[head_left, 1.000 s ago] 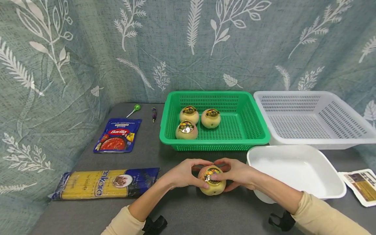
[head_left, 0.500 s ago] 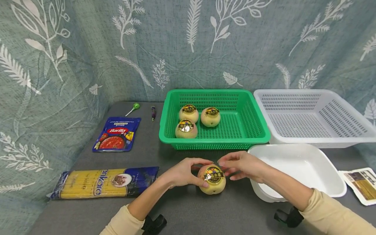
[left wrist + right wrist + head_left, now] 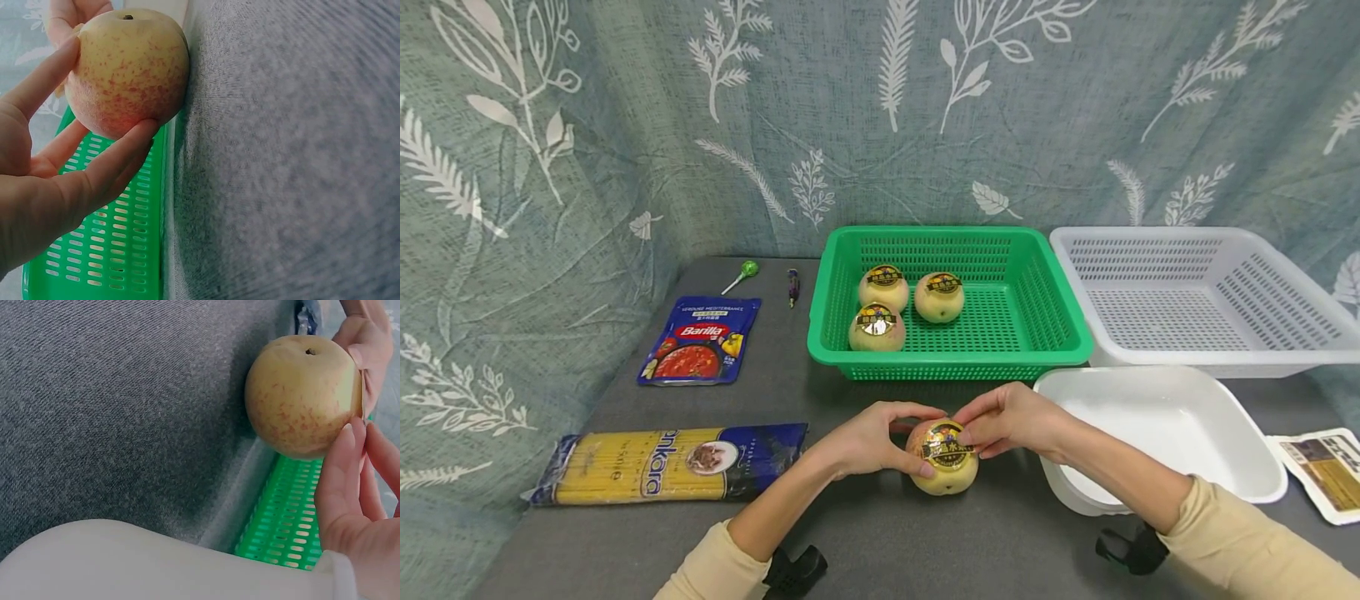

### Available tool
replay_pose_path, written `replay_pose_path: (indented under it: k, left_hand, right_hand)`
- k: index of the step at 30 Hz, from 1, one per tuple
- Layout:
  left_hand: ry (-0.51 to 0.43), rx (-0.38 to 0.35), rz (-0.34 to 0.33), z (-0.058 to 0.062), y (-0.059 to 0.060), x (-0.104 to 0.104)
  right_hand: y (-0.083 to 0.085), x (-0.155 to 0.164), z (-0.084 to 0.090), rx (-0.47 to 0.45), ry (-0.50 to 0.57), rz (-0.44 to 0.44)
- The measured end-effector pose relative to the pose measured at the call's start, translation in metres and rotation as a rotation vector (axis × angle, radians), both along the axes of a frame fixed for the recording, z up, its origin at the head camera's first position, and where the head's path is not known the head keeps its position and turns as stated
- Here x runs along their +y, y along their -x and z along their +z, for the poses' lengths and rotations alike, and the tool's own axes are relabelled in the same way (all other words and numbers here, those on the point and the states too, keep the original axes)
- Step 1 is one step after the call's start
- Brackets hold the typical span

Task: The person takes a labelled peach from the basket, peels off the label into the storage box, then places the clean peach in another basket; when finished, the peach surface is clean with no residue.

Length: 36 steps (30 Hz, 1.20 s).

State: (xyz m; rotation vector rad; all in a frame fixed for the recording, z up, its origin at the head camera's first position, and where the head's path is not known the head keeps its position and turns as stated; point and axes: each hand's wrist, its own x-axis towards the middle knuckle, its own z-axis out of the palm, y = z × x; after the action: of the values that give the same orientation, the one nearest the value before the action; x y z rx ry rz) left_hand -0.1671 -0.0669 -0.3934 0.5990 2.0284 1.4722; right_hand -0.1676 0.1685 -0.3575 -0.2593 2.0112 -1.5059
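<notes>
grey table [image 3: 865, 542] is lying before a leaf-printed curtain. on it, just in front of the green basket [image 3: 1060, 333], the apple [image 3: 945, 472] is sitting. the left hand [image 3: 868, 440] is curling round the apple's left side, gripping it, while the right hand [image 3: 1011, 421] is pinching at the sticker [image 3: 947, 444] on top. a white tub [image 3: 1247, 433] is resting to the right.

Head cam sits high, looking fwd and down over the table [image 3: 865, 542], curtain at 12 o'clock, wide and far enough to take in both arms. Left wrist cam is v. close, low by the tabletop, aimed past the left hand [image 3: 44, 187] at the apple [image 3: 128, 72]. Right wrist cam mirrors it, same apple [image 3: 300, 394]. All three share apple plus green basket [image 3: 1060, 325].
</notes>
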Motion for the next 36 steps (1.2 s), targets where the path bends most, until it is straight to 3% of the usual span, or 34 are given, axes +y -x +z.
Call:
replay_pose_path:
  k: [5,9,15,19,27,36]
  left_hand:
    - [0.007,0.011,0.003,0.001,0.000,0.000]
    - [0.013,0.014,0.005,0.001,0.000,0.001]
    - [0.000,-0.005,0.013,0.000,0.000,0.001]
    - [-0.007,-0.020,0.017,-0.001,0.000,0.000]
    - [0.005,-0.013,0.010,0.001,0.000,-0.001]
    - [0.001,-0.023,0.003,0.001,0.000,-0.001]
  right_hand:
    - [0.001,0.000,0.004,0.013,-0.007,-0.012]
    - [0.005,0.011,0.017,0.028,-0.014,-0.027]
    - [0.014,0.050,0.042,0.028,-0.016,-0.085]
    - [0.019,0.083,0.045,0.023,-0.034,-0.123]
    - [0.022,0.133,0.010,-0.010,-0.033,-0.145]
    - [0.025,0.132,-0.028,-0.007,-0.136,-0.170]
